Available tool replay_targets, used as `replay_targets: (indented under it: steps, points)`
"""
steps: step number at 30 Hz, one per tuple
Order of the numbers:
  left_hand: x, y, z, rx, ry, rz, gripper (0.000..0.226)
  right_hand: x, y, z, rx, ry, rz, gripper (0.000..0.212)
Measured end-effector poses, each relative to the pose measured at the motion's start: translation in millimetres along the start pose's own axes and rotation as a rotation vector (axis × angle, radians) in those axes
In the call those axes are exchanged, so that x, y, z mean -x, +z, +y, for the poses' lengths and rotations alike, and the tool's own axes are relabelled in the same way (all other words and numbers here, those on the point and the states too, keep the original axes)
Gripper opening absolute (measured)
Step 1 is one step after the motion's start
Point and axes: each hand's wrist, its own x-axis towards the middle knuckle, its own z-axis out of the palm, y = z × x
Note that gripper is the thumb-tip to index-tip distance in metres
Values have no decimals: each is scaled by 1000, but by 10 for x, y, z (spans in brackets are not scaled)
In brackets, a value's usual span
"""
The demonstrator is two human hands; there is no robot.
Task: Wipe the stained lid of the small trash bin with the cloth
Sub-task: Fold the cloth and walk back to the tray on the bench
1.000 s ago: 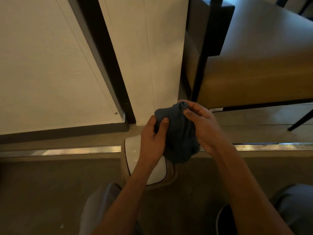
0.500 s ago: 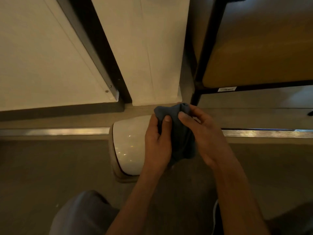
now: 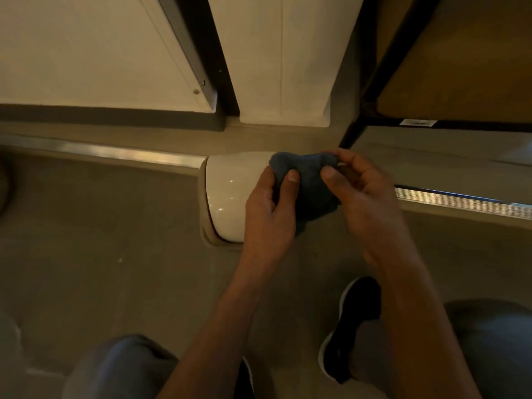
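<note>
The small trash bin stands on the floor below my hands, its glossy white lid (image 3: 230, 191) facing up; the lid's right part is hidden behind my hands. A bunched dark blue cloth (image 3: 309, 182) hangs above the lid. My left hand (image 3: 270, 208) grips the cloth's left side, thumb on top. My right hand (image 3: 362, 197) pinches the cloth's upper right edge between thumb and fingers. Whether the cloth touches the lid is not clear.
A metal floor strip (image 3: 115, 152) runs left and right behind the bin. White wall panels (image 3: 285, 59) and a dark frame (image 3: 207, 53) rise beyond it. A wooden table (image 3: 460, 67) with black legs sits at the upper right. My knees and a black shoe (image 3: 354, 326) fill the bottom.
The view has tilted down and shifted, so the bin lid now shows further left of my hands. Both hands have kept hold of the cloth and bunched it lower, closer to the lid.
</note>
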Motion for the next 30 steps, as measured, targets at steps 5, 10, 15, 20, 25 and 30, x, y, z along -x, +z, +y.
replay_targets:
  steps: [5, 10, 15, 20, 25, 30]
  points:
    - [354, 29, 717, -132, -93, 31, 15, 387, -1, -610, 77, 43, -38, 21]
    - [687, -26, 1673, -232, -156, 4, 13, 818, 107, -1376, 77, 162, 27, 18]
    - [1023, -108, 2742, -253, -154, 4, 13, 1301, 147, -2421, -57, 241, 43, 18]
    - [1264, -135, 3718, -261, -115, 15, 52, 1596, 73, -3405, -67, 202, -19, 16]
    - [1386, -82, 4512, -302, -131, 36, 24, 1843, 88, -4226, 13, 55, -32, 17]
    - [1455, -62, 5143, -267, -2, 77, 24, 2013, 160, -4876, 131, -196, -16, 16]
